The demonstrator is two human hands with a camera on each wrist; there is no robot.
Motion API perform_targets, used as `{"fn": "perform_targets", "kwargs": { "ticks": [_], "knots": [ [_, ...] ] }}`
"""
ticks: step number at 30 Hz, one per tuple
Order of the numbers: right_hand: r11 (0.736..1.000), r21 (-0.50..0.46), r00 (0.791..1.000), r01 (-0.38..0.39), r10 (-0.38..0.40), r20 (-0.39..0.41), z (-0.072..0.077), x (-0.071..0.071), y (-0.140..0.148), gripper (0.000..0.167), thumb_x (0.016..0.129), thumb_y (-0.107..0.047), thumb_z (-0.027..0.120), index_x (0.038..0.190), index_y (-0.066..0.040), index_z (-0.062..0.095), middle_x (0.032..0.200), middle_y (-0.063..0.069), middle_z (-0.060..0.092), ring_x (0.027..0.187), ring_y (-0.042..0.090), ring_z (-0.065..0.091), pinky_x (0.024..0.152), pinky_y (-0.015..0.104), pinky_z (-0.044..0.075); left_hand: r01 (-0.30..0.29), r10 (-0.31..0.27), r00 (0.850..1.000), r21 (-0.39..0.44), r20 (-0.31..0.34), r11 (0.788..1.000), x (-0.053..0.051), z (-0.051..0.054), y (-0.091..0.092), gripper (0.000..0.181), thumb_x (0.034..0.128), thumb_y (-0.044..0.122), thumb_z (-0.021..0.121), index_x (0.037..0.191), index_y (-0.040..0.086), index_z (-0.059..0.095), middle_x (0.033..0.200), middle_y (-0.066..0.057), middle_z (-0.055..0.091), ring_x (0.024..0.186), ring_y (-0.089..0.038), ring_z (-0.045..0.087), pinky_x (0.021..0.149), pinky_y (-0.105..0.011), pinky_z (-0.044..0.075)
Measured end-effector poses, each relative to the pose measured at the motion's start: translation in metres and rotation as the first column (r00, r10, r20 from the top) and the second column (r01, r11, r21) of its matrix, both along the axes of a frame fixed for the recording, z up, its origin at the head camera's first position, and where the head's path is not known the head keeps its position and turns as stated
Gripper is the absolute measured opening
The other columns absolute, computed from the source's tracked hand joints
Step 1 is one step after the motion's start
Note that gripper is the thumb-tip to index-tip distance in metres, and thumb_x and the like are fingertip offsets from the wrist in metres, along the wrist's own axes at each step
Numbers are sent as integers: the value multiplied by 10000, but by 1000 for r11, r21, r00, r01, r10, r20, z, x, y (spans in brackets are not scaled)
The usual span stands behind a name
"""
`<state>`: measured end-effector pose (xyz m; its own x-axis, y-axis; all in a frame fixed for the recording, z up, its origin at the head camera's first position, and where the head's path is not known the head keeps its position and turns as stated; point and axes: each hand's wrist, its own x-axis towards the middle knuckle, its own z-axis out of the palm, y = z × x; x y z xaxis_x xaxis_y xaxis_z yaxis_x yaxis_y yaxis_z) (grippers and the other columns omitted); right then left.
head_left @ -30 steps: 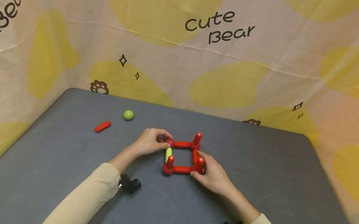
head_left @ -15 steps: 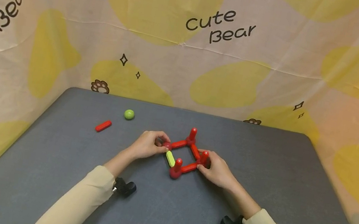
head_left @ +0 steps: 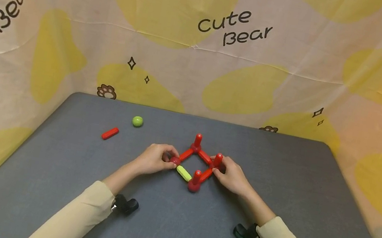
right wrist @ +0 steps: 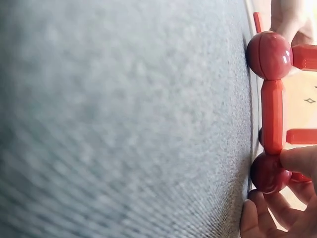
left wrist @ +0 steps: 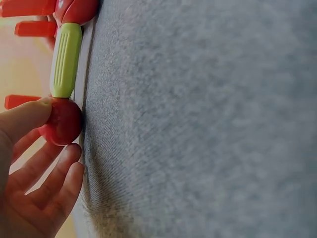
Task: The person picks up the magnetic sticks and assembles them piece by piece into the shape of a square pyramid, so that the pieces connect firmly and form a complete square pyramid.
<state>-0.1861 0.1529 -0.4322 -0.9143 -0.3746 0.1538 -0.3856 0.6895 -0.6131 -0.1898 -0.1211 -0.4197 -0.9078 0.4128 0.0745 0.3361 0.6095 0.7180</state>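
A square frame of red balls and short rods lies on the grey table, one corner toward me. Three sides are red rods; the front-left side is a yellow-green rod [head_left: 183, 173]. Upright red rods stand on the back ball [head_left: 195, 148], the front ball [head_left: 193, 186] and the right ball [right wrist: 270, 172]. With thumb and fingers, my left hand [head_left: 154, 158] pinches the left ball [left wrist: 64, 121], which shows no upright rod in the head view. My right hand [head_left: 233, 177] grips the right ball from its outer side, fingers partly hidden behind it.
A loose red rod [head_left: 110, 133] and a green ball [head_left: 137, 121] lie at the back left of the grey table [head_left: 171, 233]. Behind the table's far edge hangs a patterned cloth [head_left: 170, 61]. Dark wrist cameras sit at both sleeves.
Both hands have turned the frame clockwise, so its corners now point toward and away from me. The left hand has moved slightly nearer and the right hand slightly farther away, each keeping its ball.
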Motion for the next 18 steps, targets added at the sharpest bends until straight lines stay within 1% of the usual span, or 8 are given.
{"fn": "perform_targets", "kwargs": {
  "ticks": [6,13,18],
  "knots": [
    [1000,-2,1000,-3,3,27,3,-2,-1,285,834,-101,633,1118,-101,632,1014,77,617,914,198,587,798,386,472,27,-27,999,-3,-21,1000,5,-1,-2,191,761,154,740,936,142,664,818,16,652,671,-88,579,571,-228,447],
    [1000,6,1000,-3,2,29,4,-3,-2,299,835,-110,632,1134,-106,629,1007,81,619,911,205,578,805,396,467,29,-30,999,-15,-39,999,8,-1,-3,209,768,148,732,966,135,665,872,9,654,712,-78,610,603,-227,465],
    [1000,0,1000,-2,2,30,3,-3,-2,294,836,-106,630,1130,-102,628,1025,83,620,928,208,581,818,402,469,5,-5,999,-6,-35,1000,7,2,-9,244,787,163,716,1021,113,670,974,-15,656,801,-99,636,669,-248,498]
  ]
}}
